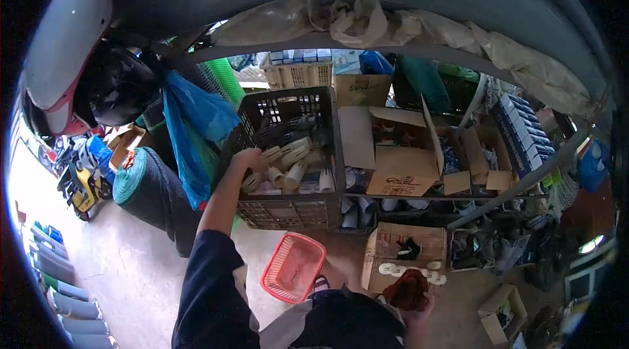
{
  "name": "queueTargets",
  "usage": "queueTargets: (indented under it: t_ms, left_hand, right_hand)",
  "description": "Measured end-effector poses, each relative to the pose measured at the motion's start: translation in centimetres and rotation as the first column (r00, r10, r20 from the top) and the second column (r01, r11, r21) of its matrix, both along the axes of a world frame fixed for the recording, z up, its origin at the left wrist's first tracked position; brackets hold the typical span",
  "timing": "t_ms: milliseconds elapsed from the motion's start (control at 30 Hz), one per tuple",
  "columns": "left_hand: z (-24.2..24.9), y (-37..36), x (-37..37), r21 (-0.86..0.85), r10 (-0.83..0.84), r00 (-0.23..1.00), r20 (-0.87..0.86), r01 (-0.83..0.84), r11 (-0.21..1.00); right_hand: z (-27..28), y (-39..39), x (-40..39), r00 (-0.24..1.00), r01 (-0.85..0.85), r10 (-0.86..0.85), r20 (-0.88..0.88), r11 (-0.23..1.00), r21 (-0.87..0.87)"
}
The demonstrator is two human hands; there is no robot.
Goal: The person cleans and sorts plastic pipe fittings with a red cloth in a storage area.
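My left hand (252,160) reaches over the near left side of a black plastic crate (288,206). Its fingers are closed at the end of a white slotted plastic piece (271,154). Around it in the crate lie several similar white tubular pieces (295,175). Low on the right, my right hand (419,311) is wrapped round the edge of a dark reddish-brown, bowl-shaped thing (405,289); some of its fingers are hidden. Just behind that thing, several white slotted pieces (393,270) lie in a row on a cardboard box (373,254), beside a small black item (409,249).
A red plastic basket (293,269) stands on the floor before me. Open cardboard boxes (403,172) fill the shelf at right. A blue bag (193,129) hangs left of the crate, above a dark mesh roll (154,188). A metal bar (517,165) slants across the right.
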State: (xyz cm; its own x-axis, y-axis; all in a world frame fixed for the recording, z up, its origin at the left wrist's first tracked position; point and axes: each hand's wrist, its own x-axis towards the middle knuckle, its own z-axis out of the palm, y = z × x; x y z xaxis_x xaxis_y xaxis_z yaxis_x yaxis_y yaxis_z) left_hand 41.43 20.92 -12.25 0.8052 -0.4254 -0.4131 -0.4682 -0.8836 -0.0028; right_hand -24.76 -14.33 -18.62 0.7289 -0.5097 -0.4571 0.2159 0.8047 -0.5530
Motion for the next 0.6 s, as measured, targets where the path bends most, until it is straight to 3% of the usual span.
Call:
queueTargets:
  t_ms: [100, 200, 233, 333, 367, 467, 567, 600]
  left_hand:
    - [-2.1, 0.0, 2.3, 0.143, 0.037, 0.999, -0.01, -0.035, 0.989]
    - [-6.2, -1.1, 4.0, 0.011, 0.125, 0.992, 0.004, -0.125, 0.992]
    - [-5.4, -1.1, 2.1, -0.028, 0.006, 0.996, 0.094, -0.003, 1.0]
    - [-7.9, -0.8, 3.3, -0.139, 0.06, 0.984, 0.166, -0.037, 0.99]
    - [-6.6, -1.4, 3.1, -0.093, 0.099, 0.991, 0.093, -0.091, 0.992]
    - [-4.3, -1.8, 1.5, -0.038, 0.089, 0.969, 0.232, -0.082, 0.996]
    - [0.5, -2.5, -0.5, 0.027, 0.001, 0.993, 0.117, -0.004, 1.0]
    - [1.8, -2.5, -0.7, -0.064, 0.056, 0.992, 0.112, -0.049, 0.997]
  right_hand:
    - [-0.5, 2.3, -0.8, 0.997, 0.068, -0.07, -0.026, 0.996, -0.064]
    - [3.7, 5.4, 0.7, 0.99, 0.126, -0.124, 0.061, 0.992, -0.027]
    - [3.3, 6.0, 0.1, 0.986, 0.146, -0.147, 0.076, 0.989, 0.02]
    - [3.3, 6.1, 0.1, 0.986, 0.128, -0.133, 0.102, 0.991, 0.05]
    - [3.6, 5.8, 0.3, 0.988, 0.107, -0.11, 0.106, 0.994, 0.037]
    - [2.2, 4.3, 0.7, 0.996, 0.089, -0.089, 0.029, 0.996, 0.013]
    - [2.1, 3.5, 2.3, 0.997, 0.044, -0.046, 0.064, 0.998, 0.038]
    - [2.6, 3.5, 2.6, 0.998, 0.053, -0.054, 0.013, 0.997, 0.057]
